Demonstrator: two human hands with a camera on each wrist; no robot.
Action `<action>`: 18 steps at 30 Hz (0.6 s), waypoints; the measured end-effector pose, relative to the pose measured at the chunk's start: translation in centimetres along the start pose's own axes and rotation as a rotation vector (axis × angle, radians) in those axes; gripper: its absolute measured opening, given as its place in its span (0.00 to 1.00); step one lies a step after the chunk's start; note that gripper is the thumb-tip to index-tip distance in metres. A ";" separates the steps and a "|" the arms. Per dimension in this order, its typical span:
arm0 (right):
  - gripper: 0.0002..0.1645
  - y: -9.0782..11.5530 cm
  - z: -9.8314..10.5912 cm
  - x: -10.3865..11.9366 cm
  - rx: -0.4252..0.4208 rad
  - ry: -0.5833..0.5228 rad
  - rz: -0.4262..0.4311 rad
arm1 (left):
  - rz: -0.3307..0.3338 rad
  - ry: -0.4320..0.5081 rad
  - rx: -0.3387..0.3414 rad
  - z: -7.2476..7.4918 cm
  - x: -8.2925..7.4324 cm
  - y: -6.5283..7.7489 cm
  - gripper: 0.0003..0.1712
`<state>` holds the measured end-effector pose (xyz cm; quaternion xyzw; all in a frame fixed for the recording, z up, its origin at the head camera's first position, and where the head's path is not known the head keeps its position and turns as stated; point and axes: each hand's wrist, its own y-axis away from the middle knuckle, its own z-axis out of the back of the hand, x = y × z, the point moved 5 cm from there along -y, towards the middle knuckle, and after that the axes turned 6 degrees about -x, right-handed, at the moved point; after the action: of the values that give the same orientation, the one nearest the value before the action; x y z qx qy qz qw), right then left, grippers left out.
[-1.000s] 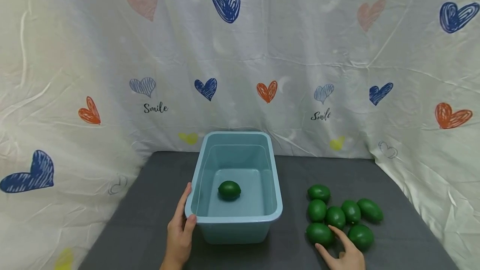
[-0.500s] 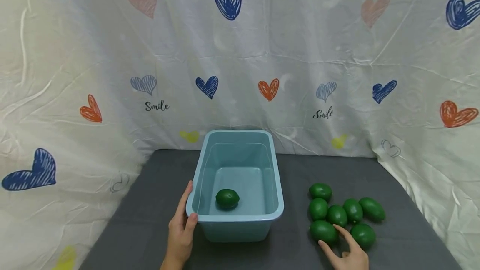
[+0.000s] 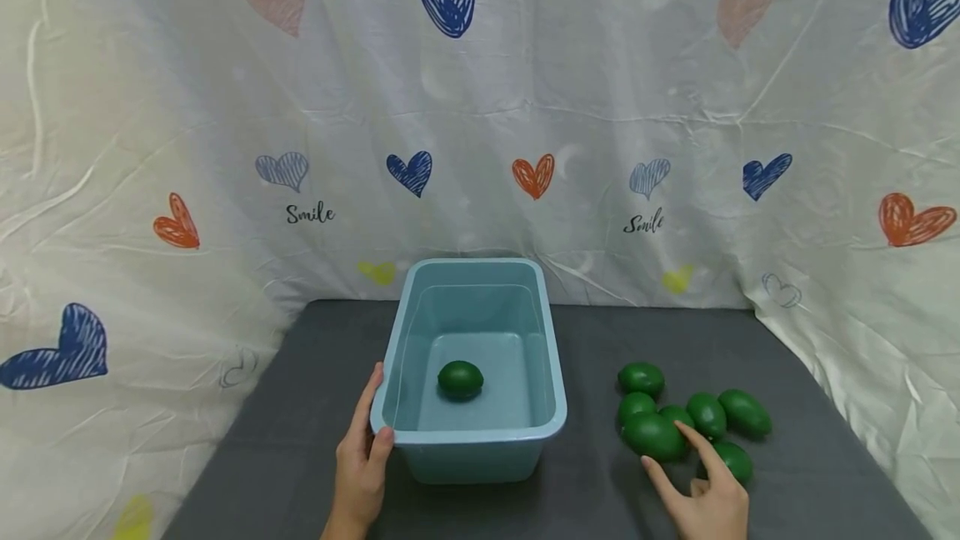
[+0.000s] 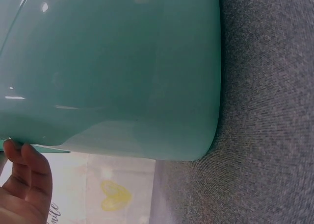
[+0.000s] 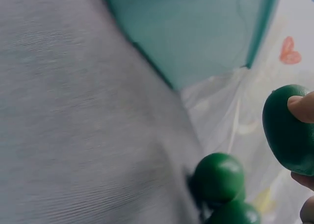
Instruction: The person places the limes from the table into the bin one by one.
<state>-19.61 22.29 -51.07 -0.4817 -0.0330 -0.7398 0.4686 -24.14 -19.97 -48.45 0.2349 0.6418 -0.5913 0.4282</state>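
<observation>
Left hand (image 3: 360, 467) grips bin (image 3: 472, 462) at its eight o'clock; right hand (image 3: 708, 500) pinches fruit (image 3: 651, 437) towards four, best lifted clear.

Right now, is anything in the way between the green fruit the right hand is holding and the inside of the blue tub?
Nothing visible stands between the held fruit and the tub; only the tub's own right rim would need clearing.

R grip (image 3: 707, 497) has lifted 1 green fruit (image 3: 654, 437) off tbl (image 3: 587, 448).
</observation>
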 end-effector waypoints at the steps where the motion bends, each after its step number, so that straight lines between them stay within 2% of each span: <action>1: 0.36 -0.3 0.1 0.3 -0.002 -0.009 0.009 | -0.003 -0.003 -0.001 0.0 0.0 0.0 0.39; 9: 0.37 -1.4 -0.1 1.7 -0.040 -0.072 0.057 | -0.028 -0.006 0.001 0.2 0.0 -0.1 0.39; 13: 0.36 -1.3 -0.3 2.2 -0.042 -0.109 0.028 | -0.040 -0.012 0.000 0.2 0.0 -0.1 0.40; 18: 0.37 -1.4 -0.5 3.2 -0.015 -0.146 0.009 | 0.001 -0.021 0.010 0.3 0.4 0.0 0.39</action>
<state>-21.31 20.70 -48.45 -0.5380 -0.0595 -0.7008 0.4646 -24.26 -20.38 -48.74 0.2313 0.6342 -0.5968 0.4338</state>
